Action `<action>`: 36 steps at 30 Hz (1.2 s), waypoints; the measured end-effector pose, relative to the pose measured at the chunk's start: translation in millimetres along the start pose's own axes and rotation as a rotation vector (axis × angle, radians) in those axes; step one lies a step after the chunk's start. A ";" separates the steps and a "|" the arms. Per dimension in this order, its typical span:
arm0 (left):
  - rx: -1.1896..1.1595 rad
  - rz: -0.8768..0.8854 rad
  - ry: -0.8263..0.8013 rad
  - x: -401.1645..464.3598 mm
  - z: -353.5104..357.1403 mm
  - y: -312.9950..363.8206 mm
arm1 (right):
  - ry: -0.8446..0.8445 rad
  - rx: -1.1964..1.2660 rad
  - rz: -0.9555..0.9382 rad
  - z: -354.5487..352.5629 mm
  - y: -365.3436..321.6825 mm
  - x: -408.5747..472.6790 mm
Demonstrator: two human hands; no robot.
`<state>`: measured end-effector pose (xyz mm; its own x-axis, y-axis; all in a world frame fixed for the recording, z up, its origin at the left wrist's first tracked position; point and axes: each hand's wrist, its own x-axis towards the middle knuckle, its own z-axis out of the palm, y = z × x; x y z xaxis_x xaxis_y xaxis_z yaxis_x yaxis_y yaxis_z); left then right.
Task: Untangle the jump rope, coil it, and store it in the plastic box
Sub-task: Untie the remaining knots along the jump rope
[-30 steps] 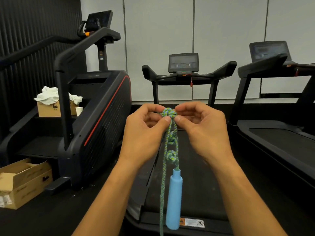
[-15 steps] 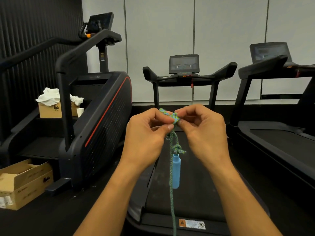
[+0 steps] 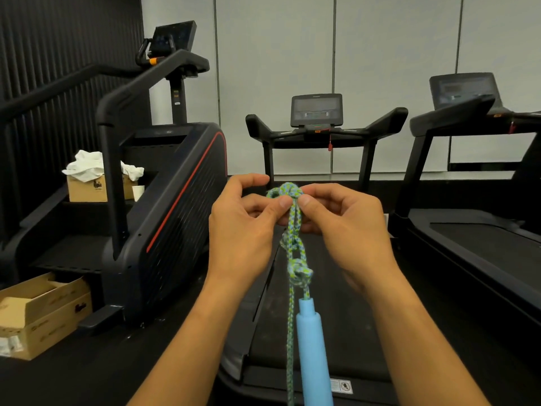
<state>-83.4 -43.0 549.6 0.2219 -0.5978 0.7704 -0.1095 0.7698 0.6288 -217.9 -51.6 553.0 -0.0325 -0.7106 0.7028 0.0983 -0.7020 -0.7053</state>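
A green-and-blue braided jump rope (image 3: 293,247) hangs in front of me with several knots along it. My left hand (image 3: 243,230) and my right hand (image 3: 342,227) both pinch the topmost knot (image 3: 288,190) between thumb and fingers. Below the hands two more knots show, the lowest (image 3: 298,273) just above a light blue handle (image 3: 313,353) that dangles upright. A loose strand runs down beside the handle and out of the frame. No plastic box is in view.
A treadmill (image 3: 317,124) stands straight ahead, its belt under the rope. Another treadmill (image 3: 468,118) is on the right, a stair climber (image 3: 164,200) on the left. Cardboard boxes sit at left: one open on the floor (image 3: 38,315), one with white cloth (image 3: 87,186).
The handle, which had swung away and looked smaller half a second ago, hangs close and low again. Both hands stay pinched on the top knot, working it slightly.
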 end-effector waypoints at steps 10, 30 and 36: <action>0.261 0.273 0.051 -11.7 11.7 4.2 | -0.112 0.368 0.322 4.2 -0.6 -4.2; 0.371 0.128 -0.099 -1.8 -1.4 -8.8 | -0.029 -0.514 -0.163 -6.4 11.3 0.5; 0.210 0.008 -0.067 2.6 -3.5 -19.3 | -0.093 -0.510 -0.172 -6.1 14.9 1.0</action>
<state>-77.3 -58.6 539.0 0.1559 -0.6109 0.7762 -0.3123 0.7150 0.6255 -222.5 -63.1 542.6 0.0851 -0.5931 0.8006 -0.3965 -0.7573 -0.5189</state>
